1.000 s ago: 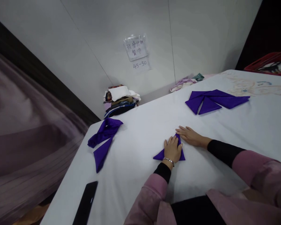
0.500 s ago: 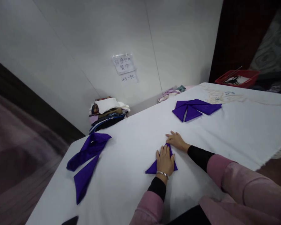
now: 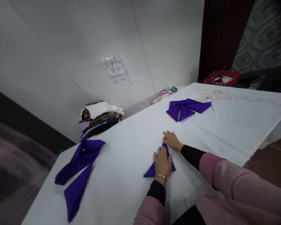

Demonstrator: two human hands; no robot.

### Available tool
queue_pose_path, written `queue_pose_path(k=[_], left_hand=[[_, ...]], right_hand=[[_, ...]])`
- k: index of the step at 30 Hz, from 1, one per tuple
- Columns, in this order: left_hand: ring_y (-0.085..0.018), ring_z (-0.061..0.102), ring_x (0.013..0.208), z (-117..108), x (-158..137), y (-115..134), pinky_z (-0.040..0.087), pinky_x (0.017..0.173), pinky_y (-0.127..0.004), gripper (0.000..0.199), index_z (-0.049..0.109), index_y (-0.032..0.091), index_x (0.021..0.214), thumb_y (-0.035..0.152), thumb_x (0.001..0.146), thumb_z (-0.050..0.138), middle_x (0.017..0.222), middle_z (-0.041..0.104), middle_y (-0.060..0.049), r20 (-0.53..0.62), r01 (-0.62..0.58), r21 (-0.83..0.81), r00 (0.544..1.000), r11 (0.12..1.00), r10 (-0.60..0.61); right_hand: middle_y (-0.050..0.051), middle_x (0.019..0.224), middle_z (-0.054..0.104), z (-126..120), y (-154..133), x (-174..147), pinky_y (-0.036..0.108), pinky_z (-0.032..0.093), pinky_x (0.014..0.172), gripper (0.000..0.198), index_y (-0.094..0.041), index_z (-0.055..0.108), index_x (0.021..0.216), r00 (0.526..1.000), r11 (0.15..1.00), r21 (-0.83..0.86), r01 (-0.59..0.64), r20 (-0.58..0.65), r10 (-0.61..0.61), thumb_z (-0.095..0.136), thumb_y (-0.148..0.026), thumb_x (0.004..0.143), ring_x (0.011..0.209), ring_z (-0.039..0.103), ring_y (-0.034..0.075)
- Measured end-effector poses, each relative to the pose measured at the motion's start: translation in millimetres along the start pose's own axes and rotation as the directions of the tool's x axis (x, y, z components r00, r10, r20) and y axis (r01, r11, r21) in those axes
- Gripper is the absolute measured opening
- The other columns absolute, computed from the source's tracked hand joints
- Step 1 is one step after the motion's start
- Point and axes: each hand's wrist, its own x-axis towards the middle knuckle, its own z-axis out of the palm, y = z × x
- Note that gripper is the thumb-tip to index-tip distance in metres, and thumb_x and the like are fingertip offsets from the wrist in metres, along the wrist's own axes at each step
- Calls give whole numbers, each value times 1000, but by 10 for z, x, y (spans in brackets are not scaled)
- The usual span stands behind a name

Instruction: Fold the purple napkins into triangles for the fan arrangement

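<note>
A purple cloth napkin, folded into a triangle, lies on the white-covered table with its point turned away from me. My left hand rests flat over its middle, fingers stretched toward the point; a silver bracelet is on that wrist. At the far tip, my right hand touches the cloth near the thumb, its other fingers extended over the tablecloth. Much of the napkin is hidden under the left hand. Farther off lie folded purple napkins arranged in pointed shapes. Left of me are loose, crumpled purple cloths.
The white tablecloth covers the table and meets a pale wall with a handwritten sign. A stack of folded clothes sits beyond the far left edge. A red basket stands at the back right, near more bunched fabric.
The camera view has shifted, so the scenery sits farther left. Both hands stay on the folded napkin in nearly the same pose.
</note>
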Motion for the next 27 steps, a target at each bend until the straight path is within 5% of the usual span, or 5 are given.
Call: queue_pose_path(k=[21, 25, 27], left_hand=[[-22, 25, 137, 3, 29, 26, 21, 112, -48, 53, 35, 17, 140, 40, 93, 29, 148, 34, -5, 4, 13, -50, 1000, 999, -13], [-21, 24, 138, 9, 31, 28, 21, 112, -47, 53, 35, 18, 140, 40, 93, 29, 148, 34, -4, 17, 17, -44, 1000, 999, -17], [-22, 24, 138, 5, 28, 27, 21, 112, -48, 52, 34, 18, 141, 39, 93, 31, 148, 35, -5, 2, 8, -39, 1000, 999, -7]], right_hand=[[9, 134, 51, 35, 51, -46, 47, 20, 106, 16, -20, 61, 84, 990, 993, -107, 53, -127, -67, 48, -27, 84, 130, 34, 26], [11, 139, 46, -23, -31, -57, 50, 21, 105, 28, -19, 62, 103, 989, 990, -123, 70, -122, -85, 42, -30, 88, 133, 30, 27], [11, 146, 37, -30, -122, -110, 49, 16, 108, 39, -18, 57, 120, 979, 976, -133, 174, -88, -186, 37, -35, 90, 138, 21, 25]])
